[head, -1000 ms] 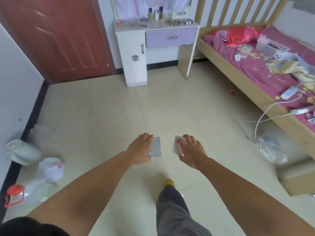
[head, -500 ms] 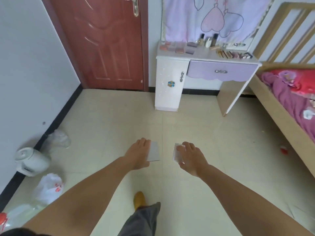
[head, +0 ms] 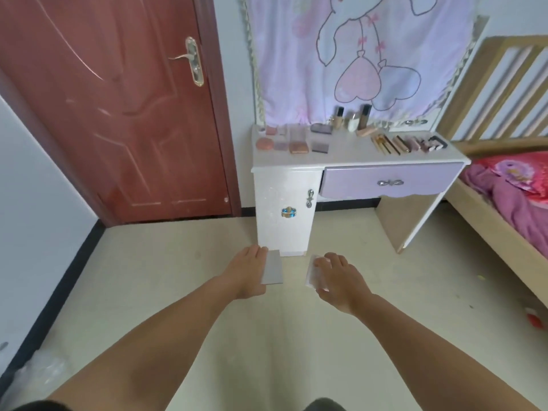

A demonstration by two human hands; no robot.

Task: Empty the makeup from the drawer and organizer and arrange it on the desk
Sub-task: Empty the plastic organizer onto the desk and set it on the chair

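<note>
Two flat items in transit, desk (head: 355,157) well ahead: we pinch a grey palette (head: 272,267) by its edge in our left hand (head: 247,271), a clear case (head: 315,271) in our right hand (head: 341,280); both likely light, rigid, slick, best held by the rims.

1. Both arms are bare and reach straight out in front, low down.
2. The left hand (head: 247,272) has its back up. Its fingers hold a flat grey case (head: 272,268) by the edge.
3. The right hand (head: 341,280) has its back up too. Its fingers hold a small clear case (head: 313,271).
</note>
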